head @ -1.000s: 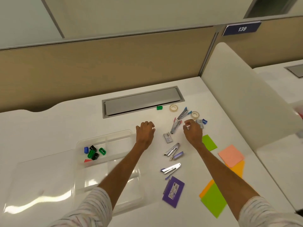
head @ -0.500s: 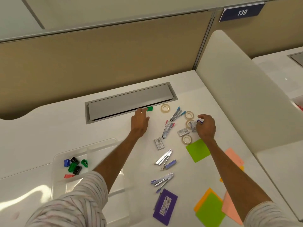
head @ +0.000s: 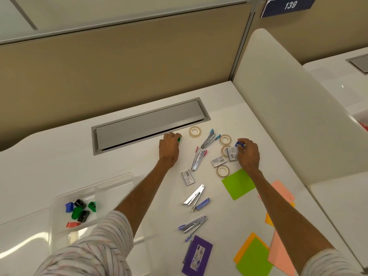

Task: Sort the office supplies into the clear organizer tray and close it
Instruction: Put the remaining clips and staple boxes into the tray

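- Left hand point(head: 168, 148), frame centre: fingertips on small green plastic sharpener point(head: 179, 139)
- Right hand point(head: 248, 154): pinching small blue plastic sharpener point(head: 239, 144)
- Clear plastic organizer tray point(head: 59, 200), lower left, lid off

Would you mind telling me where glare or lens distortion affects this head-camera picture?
Head view: bright glare streaks the clear lid at lower left, and the tray walls look hazy. Wide-angle bending curves the divider and desk edges. The sleeve near the lens is soft. Shadows under both hands are faint, so lighting is diffuse.
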Tool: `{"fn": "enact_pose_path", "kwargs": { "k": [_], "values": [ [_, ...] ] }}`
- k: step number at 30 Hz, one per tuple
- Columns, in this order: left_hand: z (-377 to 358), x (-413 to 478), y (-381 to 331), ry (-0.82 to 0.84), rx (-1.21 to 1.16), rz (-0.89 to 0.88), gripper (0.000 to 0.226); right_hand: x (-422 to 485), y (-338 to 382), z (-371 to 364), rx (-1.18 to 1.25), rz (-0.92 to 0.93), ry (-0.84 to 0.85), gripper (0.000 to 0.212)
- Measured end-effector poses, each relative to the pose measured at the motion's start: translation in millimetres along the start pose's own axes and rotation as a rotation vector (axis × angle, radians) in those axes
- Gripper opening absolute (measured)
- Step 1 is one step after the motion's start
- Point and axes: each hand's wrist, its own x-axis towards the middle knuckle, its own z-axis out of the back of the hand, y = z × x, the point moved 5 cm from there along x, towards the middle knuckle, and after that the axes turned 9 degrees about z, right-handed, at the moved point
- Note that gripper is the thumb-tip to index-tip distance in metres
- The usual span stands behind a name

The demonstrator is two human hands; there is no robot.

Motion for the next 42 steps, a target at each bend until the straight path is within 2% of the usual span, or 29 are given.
{"fn": "enact_pose_path", "kwargs": {
  "k": [10,16,29,36,42],
  "values": [
    [34,-46,12,0.01,-0.149,0.064,0.03,-13,61,9,0.071,0.086,-0.052,0.021],
    [80,-78,29,-0.069,-0.218,0.084,0.021,-35,114,6,0.146,0.188,-0.038,0.022],
    [176,-160,138,-0.19,-0.233,0.21,0.016,-116,237,-55,0.229,0.397,0.194,0.019],
    [196,-208,200,-0.199,-0.248,0.358,0.026,-173,298,-97,0.274,0.497,0.346,0.018],
    [208,-233,247,-0.177,-0.239,0.413,0.032,-222,337,-134,0.33,0.529,0.45,0.018]
  ]
}}
